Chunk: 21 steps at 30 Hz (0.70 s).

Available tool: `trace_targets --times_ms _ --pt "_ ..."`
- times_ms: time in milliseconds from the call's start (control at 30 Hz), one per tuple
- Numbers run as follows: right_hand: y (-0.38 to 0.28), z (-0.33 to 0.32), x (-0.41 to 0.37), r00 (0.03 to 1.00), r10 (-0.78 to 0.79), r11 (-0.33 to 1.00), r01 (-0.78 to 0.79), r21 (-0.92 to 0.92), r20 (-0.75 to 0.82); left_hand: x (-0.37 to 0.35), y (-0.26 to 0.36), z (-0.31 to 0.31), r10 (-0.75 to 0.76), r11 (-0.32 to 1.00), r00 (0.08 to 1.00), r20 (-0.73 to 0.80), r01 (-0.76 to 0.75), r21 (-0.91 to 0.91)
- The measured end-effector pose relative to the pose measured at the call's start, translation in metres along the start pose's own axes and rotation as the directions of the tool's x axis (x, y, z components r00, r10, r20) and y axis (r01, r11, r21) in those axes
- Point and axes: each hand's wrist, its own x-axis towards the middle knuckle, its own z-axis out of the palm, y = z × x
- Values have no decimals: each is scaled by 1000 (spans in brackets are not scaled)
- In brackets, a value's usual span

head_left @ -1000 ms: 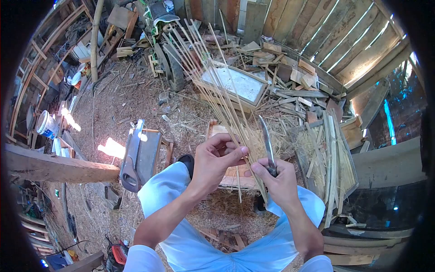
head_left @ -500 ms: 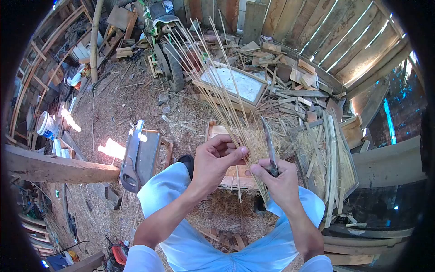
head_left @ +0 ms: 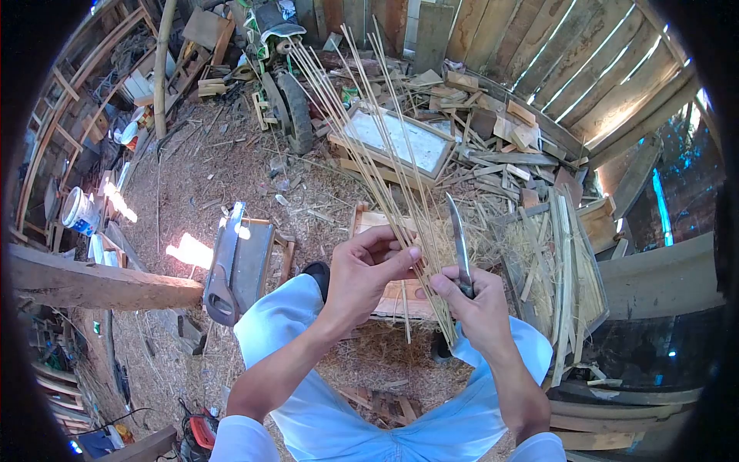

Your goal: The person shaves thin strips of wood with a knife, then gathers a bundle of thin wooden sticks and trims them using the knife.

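A bundle of long, thin wooden sticks (head_left: 344, 132), which look like split bamboo, slants up and away in front of me, its far ends fanned apart. My left hand (head_left: 366, 269) is closed around the bundle low down, thumb across the sticks. In my right hand (head_left: 481, 304) is a knife (head_left: 459, 242), gripped by its handle with the blade pointing up and away. The right thumb and fingertips also lie against the lower part of the sticks. Beneath both hands, between my knees, sits a low wooden bench (head_left: 404, 306) with pale shavings behind it.
A handsaw (head_left: 222, 289) rests on a small stand at the left, near a thick wooden beam (head_left: 108, 286). Ahead are a wheel (head_left: 292, 115), a framed white panel (head_left: 396, 140) and piled wood scraps (head_left: 512, 142). Long strips (head_left: 566, 269) lie at the right.
The far ends of the sticks have shifted, some drawing closer together. The knife has tilted slightly, its tip a little higher. Both hands stay in nearly the same place.
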Motion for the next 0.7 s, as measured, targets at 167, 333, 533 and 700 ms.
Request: trace_targets --times_ms 167,333,533,700 --pt "0 1 0 999 -11 999 13 46 -44 0 1 -1 -18 999 1000 5 18 33" --pt "1 -4 3 1000 -3 997 5 71 -18 0 0 -1 -29 999 1000 5 29 46" --pt "-4 -7 1 1000 -10 998 10 -66 -1 0 -3 -2 -25 999 1000 3 24 39" --pt "-7 -7 0 998 -29 987 37 -158 54 0 -2 0 -40 998 999 -2 40 41"
